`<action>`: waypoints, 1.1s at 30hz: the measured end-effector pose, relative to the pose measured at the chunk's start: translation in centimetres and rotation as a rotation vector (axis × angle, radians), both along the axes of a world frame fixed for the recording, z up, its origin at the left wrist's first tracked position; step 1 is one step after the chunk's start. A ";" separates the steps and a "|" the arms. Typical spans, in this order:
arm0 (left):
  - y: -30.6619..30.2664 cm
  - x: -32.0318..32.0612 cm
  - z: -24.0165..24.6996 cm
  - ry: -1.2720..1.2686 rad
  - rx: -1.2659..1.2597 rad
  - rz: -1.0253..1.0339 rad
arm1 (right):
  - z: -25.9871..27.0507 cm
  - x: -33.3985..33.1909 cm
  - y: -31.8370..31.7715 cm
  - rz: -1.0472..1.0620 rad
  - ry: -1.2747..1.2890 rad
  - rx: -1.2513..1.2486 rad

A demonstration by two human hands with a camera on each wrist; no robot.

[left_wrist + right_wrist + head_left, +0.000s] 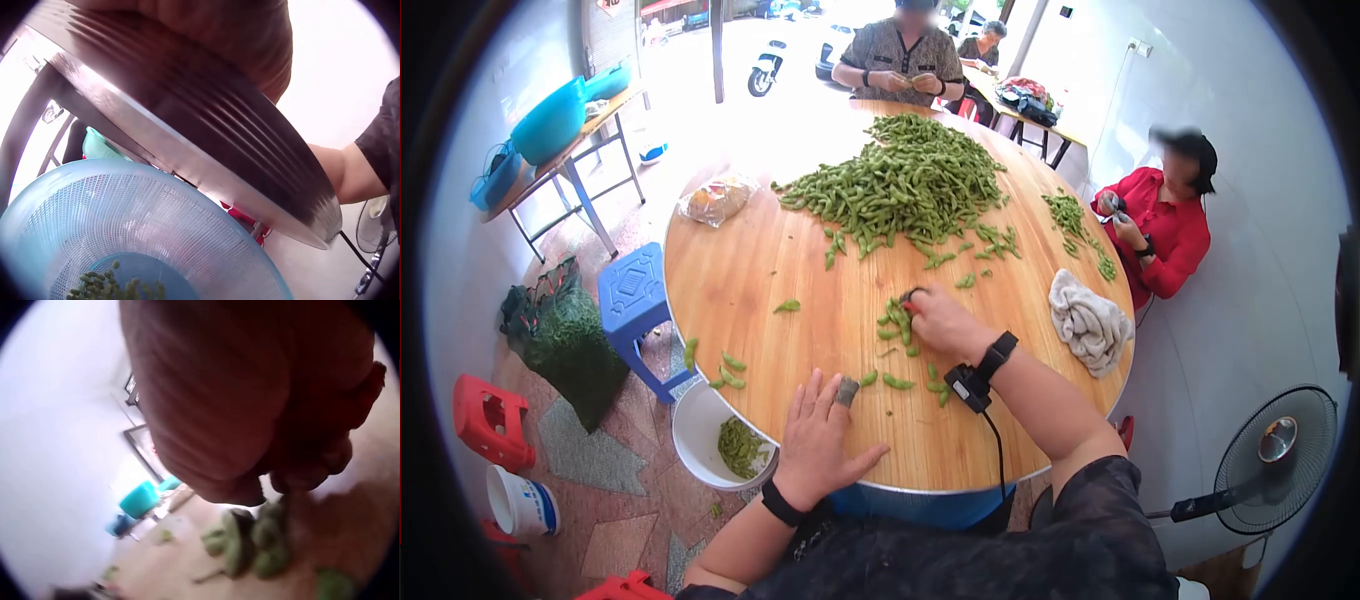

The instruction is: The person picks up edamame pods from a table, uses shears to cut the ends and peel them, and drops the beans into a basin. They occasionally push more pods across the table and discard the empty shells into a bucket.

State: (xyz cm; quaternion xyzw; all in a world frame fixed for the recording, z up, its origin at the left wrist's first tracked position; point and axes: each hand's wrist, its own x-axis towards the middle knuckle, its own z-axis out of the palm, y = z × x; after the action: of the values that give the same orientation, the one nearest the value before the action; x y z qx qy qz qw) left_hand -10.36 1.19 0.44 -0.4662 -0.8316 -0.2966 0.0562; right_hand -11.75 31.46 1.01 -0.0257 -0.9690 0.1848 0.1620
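Note:
My left hand point(818, 437) lies palm down near the round table's front edge, fingers spread, with a grey-green wrap on one finger. A single pod point(868, 379) is beside that finger. Further in, my right hand point(947, 322) has its fingers curled down round a small bunch of green pods point(897, 322); something dark and red shows at its fingertips. In the right wrist view, these fingertips point(306, 481) meet the pods point(234, 544), and the hand's shadowed underside hides part of the grip. Loose pods point(897, 382) lie between the hands.
A large heap of pods point(910, 185) covers the table's far middle. A plastic bag point(718, 200) lies left, a cloth point(1090, 322) right. Below the left edge stands a white bucket point(696, 440); under the table is a blue mesh basket point(144, 206). Two people sit around the table.

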 end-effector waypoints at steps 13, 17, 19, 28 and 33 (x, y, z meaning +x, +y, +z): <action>0.2 -0.6 -0.1 -0.014 -0.073 -0.023 | 2.8 -10.8 10.9 -0.306 -0.024 -0.015; 0.3 -0.8 -0.6 0.017 -0.105 -0.036 | 1.3 -14.4 12.5 -0.196 -0.016 -0.122; 0.4 -0.9 -1.3 0.064 -0.140 -0.031 | 0.8 -15.8 13.3 -0.230 -0.060 -0.035; 0.4 -1.0 -1.4 0.006 -0.093 -0.033 | 2.9 -9.9 7.3 -0.035 -0.279 -0.008; 0.3 -1.0 -0.8 -0.029 -0.086 -0.033 | 4.2 -2.1 1.2 0.137 -0.347 -0.070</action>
State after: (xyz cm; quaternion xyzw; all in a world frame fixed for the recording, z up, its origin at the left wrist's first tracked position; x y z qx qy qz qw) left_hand -11.32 1.54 -0.31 -0.4776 -0.8364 -0.2683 0.0190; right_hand -13.82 32.67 5.24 0.0032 -0.9749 0.2215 -0.0217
